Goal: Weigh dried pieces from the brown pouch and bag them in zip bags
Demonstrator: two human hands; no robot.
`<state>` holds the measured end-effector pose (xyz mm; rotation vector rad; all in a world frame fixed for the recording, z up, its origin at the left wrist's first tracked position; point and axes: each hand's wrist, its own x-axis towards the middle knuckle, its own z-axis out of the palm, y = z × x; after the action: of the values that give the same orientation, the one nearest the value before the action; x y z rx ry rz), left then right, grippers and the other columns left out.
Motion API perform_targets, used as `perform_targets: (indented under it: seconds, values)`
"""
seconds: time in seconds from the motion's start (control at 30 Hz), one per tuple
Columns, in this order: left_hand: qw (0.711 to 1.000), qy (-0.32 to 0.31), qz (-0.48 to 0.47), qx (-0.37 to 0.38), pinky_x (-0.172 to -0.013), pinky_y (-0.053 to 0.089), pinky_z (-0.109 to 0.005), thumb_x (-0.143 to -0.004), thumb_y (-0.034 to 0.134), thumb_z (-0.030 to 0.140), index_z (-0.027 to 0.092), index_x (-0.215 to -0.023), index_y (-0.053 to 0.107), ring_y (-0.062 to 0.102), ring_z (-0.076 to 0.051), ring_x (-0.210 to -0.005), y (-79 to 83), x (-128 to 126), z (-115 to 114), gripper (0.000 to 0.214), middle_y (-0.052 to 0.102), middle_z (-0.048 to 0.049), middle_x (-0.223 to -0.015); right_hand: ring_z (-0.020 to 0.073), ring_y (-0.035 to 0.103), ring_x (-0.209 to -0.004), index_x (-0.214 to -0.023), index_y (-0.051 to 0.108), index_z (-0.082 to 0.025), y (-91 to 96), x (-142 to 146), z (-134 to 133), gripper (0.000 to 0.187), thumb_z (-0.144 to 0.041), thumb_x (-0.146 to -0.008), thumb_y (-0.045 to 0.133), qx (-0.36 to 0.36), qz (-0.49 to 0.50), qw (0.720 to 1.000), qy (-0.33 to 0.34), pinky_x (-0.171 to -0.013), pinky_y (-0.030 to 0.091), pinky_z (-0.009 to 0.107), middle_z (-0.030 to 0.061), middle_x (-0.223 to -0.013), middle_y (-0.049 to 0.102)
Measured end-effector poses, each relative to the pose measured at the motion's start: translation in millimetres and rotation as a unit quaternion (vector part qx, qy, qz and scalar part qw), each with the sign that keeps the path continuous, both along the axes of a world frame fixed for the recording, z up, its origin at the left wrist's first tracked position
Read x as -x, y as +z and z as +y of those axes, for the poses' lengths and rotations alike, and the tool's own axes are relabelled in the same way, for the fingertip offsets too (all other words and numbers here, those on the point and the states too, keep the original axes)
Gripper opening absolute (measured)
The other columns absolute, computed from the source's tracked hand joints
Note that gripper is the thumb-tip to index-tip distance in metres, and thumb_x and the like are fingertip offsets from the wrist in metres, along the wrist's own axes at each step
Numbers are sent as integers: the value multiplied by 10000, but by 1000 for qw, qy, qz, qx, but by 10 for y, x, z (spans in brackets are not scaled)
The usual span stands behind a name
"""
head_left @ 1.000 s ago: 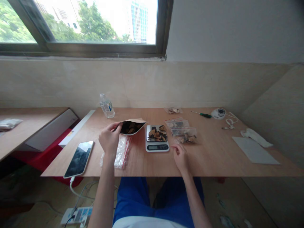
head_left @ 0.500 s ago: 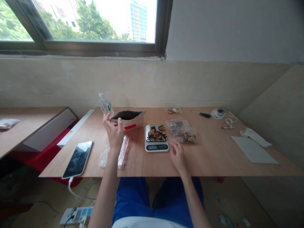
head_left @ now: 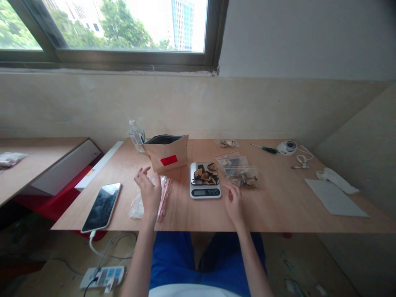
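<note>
dried slices [head_left: 204,173] lie heaped on the steel plate of a kitchen scale [head_left: 205,197], near the middle of the table [head_left: 278,210]; resting wholly on the plate, they presumably put their full weight on it. the right hand [head_left: 232,201] is just beside the scale's near right corner, fingers curled; whether it pinches anything, i cannot tell. the left hand [head_left: 149,190] has its fingers loosely spread, gripping nothing, over flat clear bags [head_left: 163,200]. beyond it a kraft pouch [head_left: 169,155] stands upright, mouth up, likely so its contents stay in.

counted: 1 scale, 1 pouch, at least 2 overlapping filled bags [head_left: 246,180] right of the scale, and 1 small bag [head_left: 228,143] farther back. the slices and flat bags overlap too much to count. farther out: 1 phone [head_left: 101,207], 1 bottle [head_left: 136,137], 1 screwdriver [head_left: 269,149], 1 domed camera [head_left: 286,147].
</note>
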<state>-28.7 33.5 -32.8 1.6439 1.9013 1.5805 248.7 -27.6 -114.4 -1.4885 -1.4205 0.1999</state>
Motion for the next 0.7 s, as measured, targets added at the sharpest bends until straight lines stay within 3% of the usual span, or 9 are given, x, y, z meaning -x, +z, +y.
perform_targets:
  seconds: [0.07, 0.17, 0.3, 0.53, 0.6, 0.7]
  values:
    - [997, 26, 44, 62, -958, 399, -492, -823, 492, 288, 151, -1098, 508, 490, -291, -1125, -193, 12, -136, 308, 487, -145, -1112, 223, 549, -993, -1041, 632, -192, -22, -17, -6, 299, -158, -859, 397, -4, 12, 1000, -12, -888, 458, 423, 100, -1001, 579]
    - [980, 53, 125, 144, -874, 414, -527, -795, 508, 298, 129, -1028, 553, 522, -320, -1004, -445, 5, -299, 291, 517, -131, -976, 227, 552, -973, -1008, 634, -188, -50, -34, -3, 278, -171, -859, 400, -11, 19, 999, -31, -869, 465, 429, 100, -978, 579]
    - [979, 32, 128, 155, -821, 444, -472, -808, 472, 338, 136, -996, 583, 557, -291, -882, -602, 39, -378, 298, 543, -123, -915, 227, 549, -956, -972, 631, -184, -61, -40, 5, 267, -161, -853, 393, -9, 23, 999, -38, -844, 471, 420, 100, -969, 574]
    - [980, -19, 14, 199, -680, 466, -340, -791, 477, 390, 162, -785, 605, 607, -215, -705, -523, 206, -332, 261, 607, -69, -785, 225, 548, -939, -970, 623, -180, -52, -54, 13, 259, -160, -852, 393, -3, 30, 998, -47, -837, 462, 411, 96, -962, 575]
    - [983, 2, 9, 185, -651, 446, -324, -801, 483, 413, 172, -761, 595, 598, -203, -681, -436, 193, -348, 269, 622, -52, -757, 224, 548, -934, -961, 620, -183, -9, -42, 8, 254, -156, -853, 391, -13, 40, 998, -50, -826, 465, 403, 94, -960, 578]
    - [992, 75, 20, 95, -640, 419, -308, -826, 495, 413, 183, -788, 576, 545, -167, -626, -252, 55, -418, 246, 604, -25, -754, 222, 554, -916, -934, 619, -187, 206, 83, -26, 224, -179, -872, 404, -35, 57, 996, -54, -802, 472, 383, 90, -943, 594]
